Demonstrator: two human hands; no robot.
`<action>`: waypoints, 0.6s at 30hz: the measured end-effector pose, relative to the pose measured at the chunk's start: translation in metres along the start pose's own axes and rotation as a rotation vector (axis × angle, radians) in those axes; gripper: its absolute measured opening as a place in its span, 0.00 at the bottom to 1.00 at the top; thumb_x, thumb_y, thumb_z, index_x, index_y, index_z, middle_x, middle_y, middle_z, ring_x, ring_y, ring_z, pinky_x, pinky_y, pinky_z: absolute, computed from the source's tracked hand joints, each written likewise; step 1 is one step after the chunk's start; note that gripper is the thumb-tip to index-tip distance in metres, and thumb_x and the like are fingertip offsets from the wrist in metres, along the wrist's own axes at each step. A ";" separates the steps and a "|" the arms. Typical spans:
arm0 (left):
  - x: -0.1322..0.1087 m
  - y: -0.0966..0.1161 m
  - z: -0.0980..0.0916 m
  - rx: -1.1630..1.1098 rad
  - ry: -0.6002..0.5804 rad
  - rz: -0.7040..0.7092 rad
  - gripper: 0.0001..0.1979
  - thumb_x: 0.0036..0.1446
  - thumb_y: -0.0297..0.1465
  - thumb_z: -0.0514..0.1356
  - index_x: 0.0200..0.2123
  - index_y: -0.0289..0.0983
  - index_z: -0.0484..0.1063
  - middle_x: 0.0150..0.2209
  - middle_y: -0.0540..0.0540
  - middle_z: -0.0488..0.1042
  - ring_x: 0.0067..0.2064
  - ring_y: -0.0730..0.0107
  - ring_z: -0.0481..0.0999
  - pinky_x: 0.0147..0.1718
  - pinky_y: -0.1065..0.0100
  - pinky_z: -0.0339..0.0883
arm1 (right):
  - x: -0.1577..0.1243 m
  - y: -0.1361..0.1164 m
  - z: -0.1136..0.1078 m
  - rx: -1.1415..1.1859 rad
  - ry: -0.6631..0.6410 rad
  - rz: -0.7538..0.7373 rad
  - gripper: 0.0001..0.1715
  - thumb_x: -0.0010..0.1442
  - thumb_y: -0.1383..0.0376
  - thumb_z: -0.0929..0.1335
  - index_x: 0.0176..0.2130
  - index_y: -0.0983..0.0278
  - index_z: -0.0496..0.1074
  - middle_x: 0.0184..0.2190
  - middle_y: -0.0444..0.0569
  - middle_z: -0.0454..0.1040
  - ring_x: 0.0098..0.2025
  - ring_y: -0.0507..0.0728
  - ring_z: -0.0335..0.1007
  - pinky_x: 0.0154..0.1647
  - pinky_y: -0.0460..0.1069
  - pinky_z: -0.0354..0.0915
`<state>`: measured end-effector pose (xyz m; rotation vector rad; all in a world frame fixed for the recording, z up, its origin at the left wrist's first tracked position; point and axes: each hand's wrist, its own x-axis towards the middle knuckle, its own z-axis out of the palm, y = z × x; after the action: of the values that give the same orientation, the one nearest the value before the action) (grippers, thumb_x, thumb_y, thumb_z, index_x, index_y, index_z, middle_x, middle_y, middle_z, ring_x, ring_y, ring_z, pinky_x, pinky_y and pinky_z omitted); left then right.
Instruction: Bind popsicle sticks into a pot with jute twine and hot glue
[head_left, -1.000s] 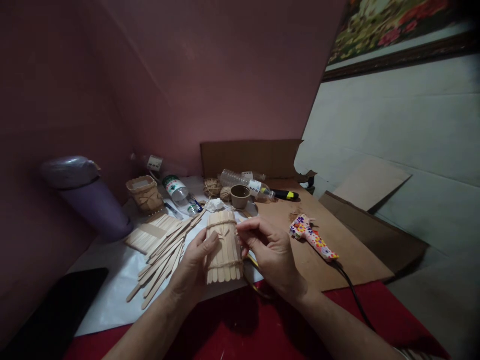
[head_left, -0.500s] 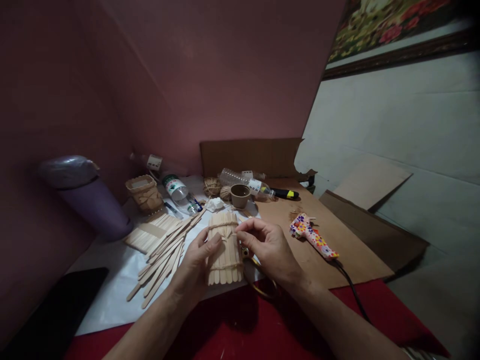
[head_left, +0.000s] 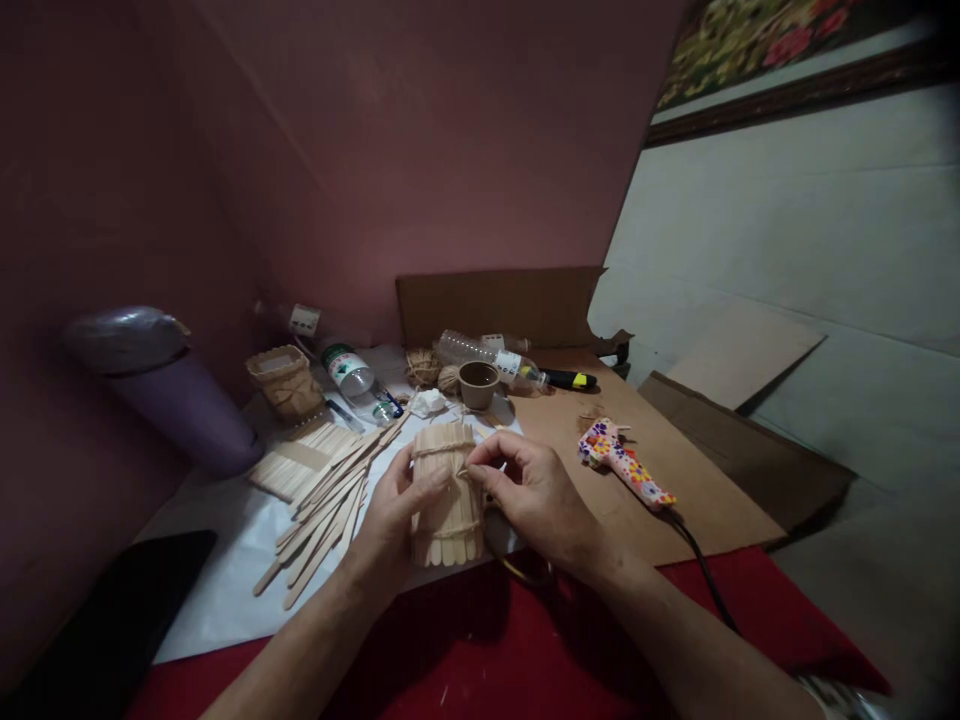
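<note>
Head view: pink wall (head_left: pixel 450 150) beyond red cloth (head_left: pixel 450 655) — left fingers (head_left: pixel 426 488) grip slatted cylinder (head_left: pixel 442 520), right fingers (head_left: pixel 504 447) pinch twine (head_left: pixel 460 471).

A narrow strip of brown cardboard (head_left: pixel 546 418) lies passable between the right hand (head_left: pixel 536 495) and the flower-patterned glue gun (head_left: pixel 626 465). A black-and-yellow handle (head_left: pixel 570 380) blocks it toward the bench's (head_left: pixel 787 620) far edge; fanned, flat wooden sticks (head_left: pixel 337 490) obstruct the left.

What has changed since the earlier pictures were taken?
The fingertips of the right hand have shifted slightly leftward, to the small beige bow on the barrel-shaped container of pale wooden sticks. The thumb of the left hand has moved rightward, nearer to them. The container stays held; the pale flower-patterned glue gun lies unmoved.
</note>
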<state>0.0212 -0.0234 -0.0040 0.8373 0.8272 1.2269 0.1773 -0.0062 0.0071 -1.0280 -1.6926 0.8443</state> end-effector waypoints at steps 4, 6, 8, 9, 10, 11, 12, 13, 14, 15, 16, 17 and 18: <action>0.002 -0.002 0.000 0.024 0.015 0.038 0.29 0.48 0.35 0.68 0.53 0.34 0.66 0.44 0.38 0.78 0.39 0.58 0.80 0.37 0.63 0.74 | 0.000 -0.002 -0.002 -0.035 -0.032 0.001 0.04 0.58 0.70 0.68 0.31 0.64 0.73 0.28 0.44 0.74 0.32 0.52 0.68 0.34 0.47 0.63; 0.003 -0.003 0.001 0.039 0.039 0.052 0.31 0.45 0.34 0.70 0.52 0.34 0.66 0.43 0.39 0.78 0.38 0.58 0.80 0.37 0.63 0.74 | 0.000 -0.004 -0.004 -0.057 -0.049 0.000 0.05 0.58 0.71 0.68 0.31 0.64 0.73 0.28 0.44 0.74 0.32 0.52 0.68 0.35 0.47 0.63; 0.004 -0.004 0.001 0.057 0.060 0.063 0.31 0.42 0.34 0.71 0.50 0.34 0.67 0.42 0.40 0.78 0.38 0.58 0.79 0.36 0.63 0.73 | 0.000 -0.007 -0.005 -0.075 -0.059 -0.007 0.06 0.58 0.72 0.68 0.30 0.65 0.73 0.28 0.44 0.74 0.32 0.52 0.69 0.35 0.47 0.63; 0.004 -0.005 0.001 0.064 0.072 0.069 0.31 0.41 0.34 0.72 0.49 0.34 0.67 0.41 0.40 0.78 0.38 0.57 0.79 0.36 0.64 0.73 | 0.000 -0.008 -0.005 -0.082 -0.063 -0.011 0.06 0.58 0.73 0.68 0.30 0.65 0.73 0.28 0.44 0.74 0.32 0.52 0.69 0.35 0.47 0.63; 0.005 -0.006 0.000 0.072 0.087 0.076 0.31 0.40 0.34 0.72 0.48 0.34 0.68 0.41 0.41 0.78 0.38 0.57 0.79 0.36 0.64 0.73 | -0.001 -0.008 -0.005 -0.086 -0.065 -0.016 0.06 0.58 0.73 0.68 0.30 0.65 0.73 0.28 0.44 0.74 0.32 0.52 0.69 0.35 0.47 0.63; 0.005 -0.007 0.000 0.080 0.099 0.080 0.31 0.40 0.34 0.72 0.48 0.34 0.68 0.40 0.41 0.78 0.38 0.58 0.79 0.35 0.64 0.73 | -0.001 -0.008 -0.005 -0.087 -0.067 -0.020 0.06 0.58 0.73 0.68 0.30 0.65 0.73 0.28 0.44 0.74 0.32 0.52 0.69 0.35 0.47 0.62; 0.006 -0.008 -0.001 0.089 0.106 0.081 0.31 0.39 0.34 0.72 0.48 0.34 0.68 0.39 0.42 0.78 0.37 0.58 0.79 0.35 0.64 0.73 | -0.002 -0.008 -0.004 -0.085 -0.067 -0.025 0.06 0.58 0.73 0.68 0.30 0.65 0.73 0.28 0.44 0.74 0.32 0.52 0.68 0.35 0.47 0.62; 0.006 -0.008 -0.002 0.097 0.109 0.081 0.31 0.39 0.34 0.72 0.48 0.34 0.68 0.39 0.42 0.78 0.37 0.58 0.79 0.35 0.64 0.73 | -0.002 -0.007 -0.004 -0.078 -0.066 -0.027 0.06 0.58 0.73 0.68 0.30 0.65 0.73 0.28 0.44 0.74 0.32 0.52 0.68 0.34 0.47 0.62; 0.006 -0.008 -0.002 0.103 0.108 0.082 0.31 0.39 0.34 0.72 0.48 0.34 0.68 0.39 0.42 0.78 0.37 0.59 0.79 0.35 0.65 0.73 | -0.003 -0.006 -0.003 -0.068 -0.063 -0.027 0.05 0.58 0.72 0.68 0.31 0.64 0.73 0.29 0.44 0.74 0.32 0.52 0.69 0.35 0.47 0.63; 0.006 -0.008 -0.002 0.106 0.104 0.081 0.30 0.39 0.34 0.72 0.48 0.34 0.68 0.39 0.42 0.78 0.36 0.60 0.79 0.34 0.65 0.73 | -0.003 -0.005 -0.002 -0.054 -0.057 -0.025 0.04 0.58 0.72 0.69 0.32 0.64 0.73 0.29 0.44 0.74 0.32 0.52 0.69 0.35 0.47 0.63; 0.006 -0.008 -0.002 0.103 0.100 0.078 0.30 0.40 0.33 0.72 0.47 0.34 0.68 0.39 0.42 0.78 0.36 0.60 0.79 0.34 0.65 0.73 | -0.004 -0.004 -0.001 -0.041 -0.050 -0.021 0.03 0.58 0.71 0.68 0.32 0.64 0.73 0.29 0.44 0.74 0.32 0.52 0.69 0.35 0.48 0.63; 0.005 -0.007 -0.001 0.093 0.095 0.072 0.29 0.41 0.33 0.71 0.48 0.34 0.68 0.38 0.42 0.78 0.35 0.61 0.79 0.33 0.65 0.73 | -0.004 -0.003 -0.001 -0.030 -0.043 -0.018 0.03 0.59 0.70 0.68 0.33 0.64 0.73 0.30 0.44 0.74 0.33 0.52 0.69 0.35 0.48 0.63; 0.004 -0.006 0.000 0.081 0.090 0.061 0.28 0.42 0.33 0.70 0.48 0.34 0.68 0.38 0.42 0.79 0.34 0.61 0.79 0.33 0.65 0.73 | -0.004 -0.003 0.000 -0.022 -0.037 -0.017 0.03 0.60 0.70 0.67 0.33 0.63 0.72 0.30 0.44 0.74 0.33 0.53 0.69 0.35 0.48 0.63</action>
<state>0.0244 -0.0203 -0.0095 0.8832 0.9350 1.2998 0.1775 -0.0108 0.0082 -1.0173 -1.7427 0.8402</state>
